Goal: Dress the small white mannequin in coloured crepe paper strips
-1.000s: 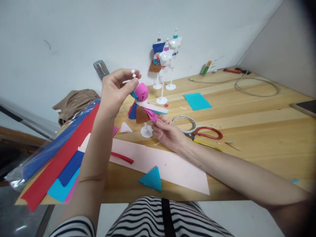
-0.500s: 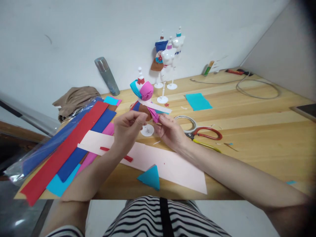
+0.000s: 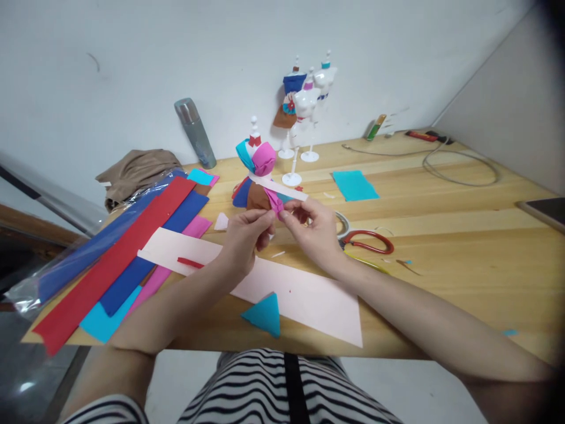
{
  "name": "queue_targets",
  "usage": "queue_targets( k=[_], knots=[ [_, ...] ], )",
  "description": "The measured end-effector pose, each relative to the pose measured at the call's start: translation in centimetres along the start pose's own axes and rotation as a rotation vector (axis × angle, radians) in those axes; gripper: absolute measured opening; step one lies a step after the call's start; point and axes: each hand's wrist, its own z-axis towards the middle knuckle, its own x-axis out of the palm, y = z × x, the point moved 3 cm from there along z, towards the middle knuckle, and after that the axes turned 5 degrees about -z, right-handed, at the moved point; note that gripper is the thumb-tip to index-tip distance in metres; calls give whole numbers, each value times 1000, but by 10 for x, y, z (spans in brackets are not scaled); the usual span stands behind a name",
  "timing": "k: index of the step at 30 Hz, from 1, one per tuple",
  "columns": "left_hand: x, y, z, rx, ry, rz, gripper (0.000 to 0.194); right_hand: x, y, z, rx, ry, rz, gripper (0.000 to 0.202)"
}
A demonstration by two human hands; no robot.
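Note:
A small white dress form (image 3: 254, 126) stands on the table, dressed in crepe-paper-like pieces: a turquoise and pink top, a red collar and a skirt of blue and brown panels. A pale pink strip (image 3: 282, 187) circles its waist, with one end sticking out to the right. Below that hangs a gathered pink piece (image 3: 274, 200). My right hand (image 3: 314, 229) pinches this piece's lower end between thumb and finger. From the left, my left hand (image 3: 249, 235) pinches at the same end, fingertips close to the right ones. My hands partly hide the stand's base.
Red (image 3: 115, 259), blue and pink strips lie at left beside a spray can (image 3: 195, 134). A long pale pink sheet (image 3: 309, 303) and turquoise triangle (image 3: 265, 315) lie in front. Scissors (image 3: 368, 242) and a tape roll (image 3: 343, 224) lie right. Other dress forms (image 3: 306, 105) stand behind.
My left hand has moved right and slightly down, its fingertips now meeting the pink piece's lower end. My right hand has turned, with its fingers curled higher. The view has shifted a little.

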Motion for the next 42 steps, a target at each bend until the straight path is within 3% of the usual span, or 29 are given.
queue_targets(
  k=[7,13,22,32,36,42],
  knots=[
    [13,7,-5,-195,-44,-287,34,-7,8,4,-149,-50,-70,9],
    [16,10,-5,-217,-55,-469,25,-5,14,10,-152,5,-82,11],
    [16,10,-4,-204,-80,-428,32,0,21,16,-215,38,-118,20],
    [15,13,-4,-171,-44,-409,32,1,14,18,-126,75,-78,20],
    [14,13,-3,-167,-42,-412,33,4,13,20,-107,50,-114,31],
    [15,12,-4,-203,-87,-434,29,3,11,22,-121,9,-57,33]
  ],
)
